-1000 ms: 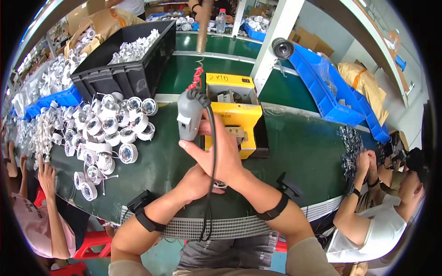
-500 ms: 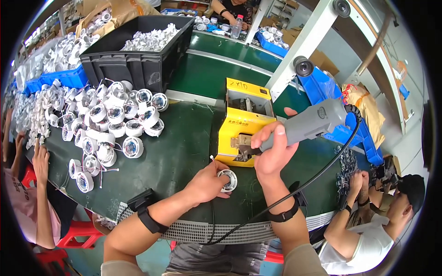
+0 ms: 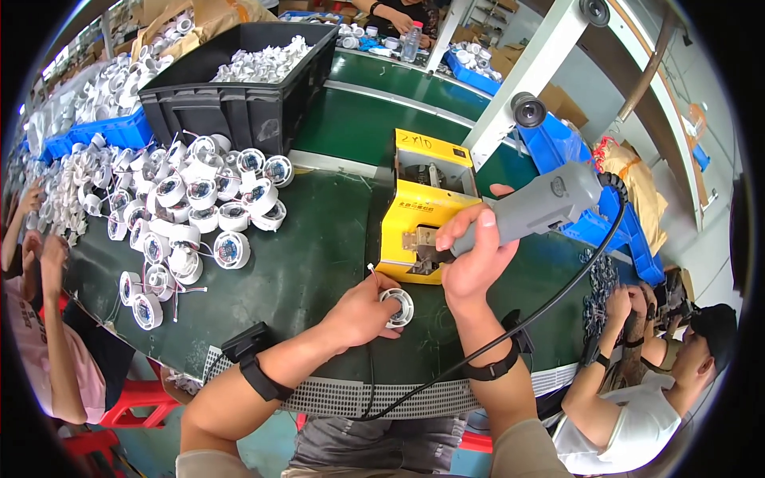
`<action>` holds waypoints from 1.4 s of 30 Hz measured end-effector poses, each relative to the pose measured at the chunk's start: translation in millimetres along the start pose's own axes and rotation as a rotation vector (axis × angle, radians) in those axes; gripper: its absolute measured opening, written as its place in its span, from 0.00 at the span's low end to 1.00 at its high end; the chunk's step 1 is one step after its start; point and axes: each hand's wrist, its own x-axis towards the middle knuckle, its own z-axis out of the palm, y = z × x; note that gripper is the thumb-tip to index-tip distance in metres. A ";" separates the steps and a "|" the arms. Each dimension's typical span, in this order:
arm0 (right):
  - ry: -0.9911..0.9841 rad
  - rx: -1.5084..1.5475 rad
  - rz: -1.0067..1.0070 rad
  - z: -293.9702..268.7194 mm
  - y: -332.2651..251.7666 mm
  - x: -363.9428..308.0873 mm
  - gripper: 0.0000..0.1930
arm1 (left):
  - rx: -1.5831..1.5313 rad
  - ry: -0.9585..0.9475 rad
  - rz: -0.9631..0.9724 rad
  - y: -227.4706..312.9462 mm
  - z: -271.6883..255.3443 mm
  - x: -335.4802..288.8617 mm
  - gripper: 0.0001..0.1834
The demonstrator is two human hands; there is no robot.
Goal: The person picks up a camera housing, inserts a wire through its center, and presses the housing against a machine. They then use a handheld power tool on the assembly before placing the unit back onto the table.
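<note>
My right hand (image 3: 481,253) is wrapped round a grey electric screwdriver (image 3: 546,205), its tip end at the front of a yellow screw feeder machine (image 3: 422,209). A black cable runs from the tool's rear down across my right forearm. In my left hand (image 3: 365,312) is a round white plastic housing (image 3: 399,307), held by its rim against the green table just before the machine. A thin wire with a small white connector sticks up beside my left fingers. The screwdriver's bit is mostly hidden by my fingers and the feeder's front.
Many white round housings with circuit boards (image 3: 195,191) are heaped at the left. Behind them stands a black crate (image 3: 215,111) of white parts. Blue trays (image 3: 590,223) and a white post (image 3: 522,80) are at the right. Co-workers sit at both sides and across.
My hands, the screwdriver and the housing keep nearly the same places; the view has shifted slightly. At the left, a co-worker's hands have lifted from the table edge.
</note>
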 end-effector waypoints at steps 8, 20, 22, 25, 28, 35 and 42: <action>-0.029 -0.016 0.002 -3.4 2.3 0.8 0.18 | 0.031 0.013 0.018 0.2 0.8 -1.3 0.16; -0.024 0.136 0.222 -2.0 -24.3 -45.4 0.22 | -0.021 -0.034 -0.021 1.7 -2.2 0.6 0.15; -0.022 0.149 0.247 -2.6 -21.0 -53.0 0.24 | -0.019 -0.039 -0.029 4.0 -1.1 0.8 0.15; -0.045 0.127 0.243 -1.9 -16.8 -57.4 0.24 | -0.029 -0.034 -0.017 2.9 -0.4 0.8 0.15; -0.061 0.149 0.242 -0.7 -16.9 -58.8 0.24 | -0.032 -0.019 0.005 3.8 0.1 -1.9 0.15; -0.067 0.156 0.273 -0.4 -10.3 -62.4 0.24 | -0.010 -0.001 -0.002 5.2 0.3 -2.8 0.14; -0.172 0.166 0.222 -7.4 -4.7 -62.5 0.24 | 0.000 0.006 0.014 6.1 2.2 -0.3 0.14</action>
